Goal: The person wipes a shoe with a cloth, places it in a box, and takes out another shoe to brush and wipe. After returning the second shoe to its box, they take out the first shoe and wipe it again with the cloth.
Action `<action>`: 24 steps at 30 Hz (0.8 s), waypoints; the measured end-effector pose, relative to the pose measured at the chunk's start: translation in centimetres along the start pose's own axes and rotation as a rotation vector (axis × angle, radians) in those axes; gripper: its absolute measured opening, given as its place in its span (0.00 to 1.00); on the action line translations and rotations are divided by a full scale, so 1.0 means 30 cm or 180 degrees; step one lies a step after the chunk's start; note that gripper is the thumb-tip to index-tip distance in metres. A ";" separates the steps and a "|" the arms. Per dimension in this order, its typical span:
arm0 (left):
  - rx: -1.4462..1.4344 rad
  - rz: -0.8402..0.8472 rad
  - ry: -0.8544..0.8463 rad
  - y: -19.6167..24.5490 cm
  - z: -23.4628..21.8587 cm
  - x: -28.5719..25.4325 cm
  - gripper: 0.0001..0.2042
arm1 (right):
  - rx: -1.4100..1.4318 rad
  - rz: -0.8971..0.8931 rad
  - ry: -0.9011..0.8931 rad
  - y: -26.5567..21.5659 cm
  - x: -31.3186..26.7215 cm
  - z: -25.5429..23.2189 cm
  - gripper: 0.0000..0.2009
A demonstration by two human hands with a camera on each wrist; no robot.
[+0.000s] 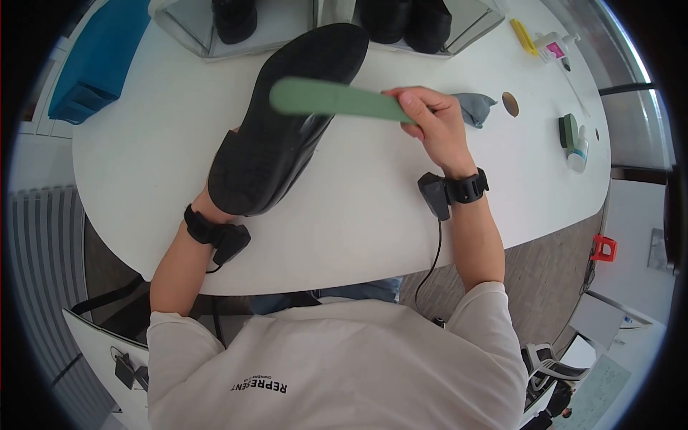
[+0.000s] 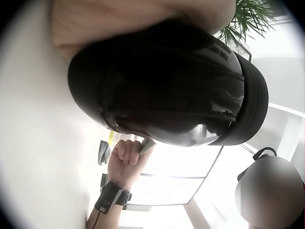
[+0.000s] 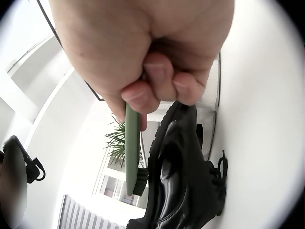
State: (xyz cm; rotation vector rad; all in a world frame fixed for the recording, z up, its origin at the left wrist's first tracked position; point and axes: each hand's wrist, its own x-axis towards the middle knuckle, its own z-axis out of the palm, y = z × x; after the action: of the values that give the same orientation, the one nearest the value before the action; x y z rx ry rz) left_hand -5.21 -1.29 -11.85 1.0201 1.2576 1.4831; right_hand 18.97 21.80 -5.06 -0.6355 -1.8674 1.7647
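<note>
A: Where's the shoe (image 1: 247, 161)?

B: Above the near part of the white table (image 1: 373, 229), left of centre. Sole up, heel towards the person, toe towards the boxes (image 1: 283, 25).

A: Its looks?

B: Black all over. Sole broad and dull, rounded at toe and heel, narrower between. Upper smooth, glossy, bright streaks of reflection, stitched seam along the side. Right wrist view shows a toothed sole edge and dark laces hanging by the table; left wrist view, fine ridges round the heel's rim.

A: Right hand (image 1: 437, 125)?

B: Pinching the brush (image 1: 337, 102) by one end, thumb on top, other fingers curled under. Handle long, flat, matt green, round-tipped. Short dark bristles, packed close, face the sole. Touching or not, cannot tell.

A: Left hand (image 2: 128, 21)?

B: Against the shoe, mostly behind it. Fingers hidden; spread or curled, cannot tell.

A: Round about?

B: Boxes with pale floors and clear-looking sides, black footwear inside. Right side: crumpled grey cloth (image 1: 474, 109), yellow tool (image 1: 524, 37), white bottle (image 1: 553, 48) with a pink label, another green-backed brush. Far left, a smooth blue case (image 1: 97, 68).
</note>
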 end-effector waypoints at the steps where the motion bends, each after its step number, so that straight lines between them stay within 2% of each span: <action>1: 0.0001 0.0018 0.0001 -0.003 0.000 0.009 0.17 | -0.0045 0.0033 -0.0131 -0.002 0.002 -0.001 0.14; 3: -0.0839 -0.0084 -0.0031 -0.018 0.003 0.012 0.16 | -0.0043 -0.0006 -0.0145 0.003 0.002 -0.006 0.14; 4: -0.0837 -0.0094 -0.0018 -0.017 0.001 0.006 0.16 | -0.0031 -0.0049 -0.0160 0.008 0.000 -0.002 0.14; 5: -0.1227 -0.0336 0.0040 -0.013 0.000 0.002 0.16 | -0.0023 -0.0042 -0.0169 0.013 -0.003 0.001 0.14; 6: -0.1616 -0.0556 0.0088 -0.008 0.000 0.008 0.16 | 0.0236 -0.0007 -0.0047 0.016 0.000 0.000 0.13; 7: -0.1613 -0.0525 0.0082 -0.011 -0.002 0.017 0.16 | 0.0485 0.0016 0.0073 0.014 0.006 -0.001 0.13; 9: 0.1398 0.0322 0.0124 -0.025 0.003 0.025 0.16 | 0.0482 -0.0060 0.0101 0.014 0.014 -0.005 0.12; 10: 0.1390 0.0299 0.0133 -0.026 0.001 0.025 0.16 | 0.0498 -0.0104 0.0137 0.020 0.011 -0.003 0.12; 12: -0.3023 -0.0907 -0.0300 -0.018 -0.005 0.025 0.16 | 0.0403 -0.0030 -0.0055 0.015 0.000 -0.012 0.12; 13: -0.3024 -0.0891 -0.0298 -0.014 -0.002 0.023 0.16 | 0.0288 -0.0005 -0.0240 0.007 0.002 -0.018 0.12; 15: -0.0508 -0.0355 0.0119 -0.002 0.012 0.022 0.17 | 0.0163 0.0030 -0.0312 0.002 -0.003 -0.018 0.12; 17: -0.0839 -0.0468 0.0095 0.026 0.029 0.013 0.18 | 0.0067 0.0099 -0.0363 0.003 -0.004 -0.012 0.13; 19: -0.1172 -0.0597 0.0053 0.033 0.031 0.012 0.20 | 0.0361 -0.0176 0.0132 0.008 0.004 0.010 0.12; 21: -0.2986 -0.1089 -0.0472 0.026 0.018 0.027 0.28 | 0.0241 -0.0103 -0.0035 0.000 0.000 -0.012 0.12; 22: -0.2992 -0.1098 -0.0476 0.005 0.002 0.030 0.28 | 0.0130 -0.0020 -0.0217 -0.005 -0.002 -0.018 0.12; 24: -0.0861 -0.0810 -0.0248 -0.028 -0.021 0.028 0.37 | 0.0140 -0.0051 -0.0099 -0.013 0.000 -0.005 0.12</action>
State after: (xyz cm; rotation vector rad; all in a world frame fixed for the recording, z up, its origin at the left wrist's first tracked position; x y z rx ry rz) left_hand -5.93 -0.57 -12.74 0.7044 1.0546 1.3578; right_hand 19.06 21.88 -4.65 -0.5781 -1.8437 1.8100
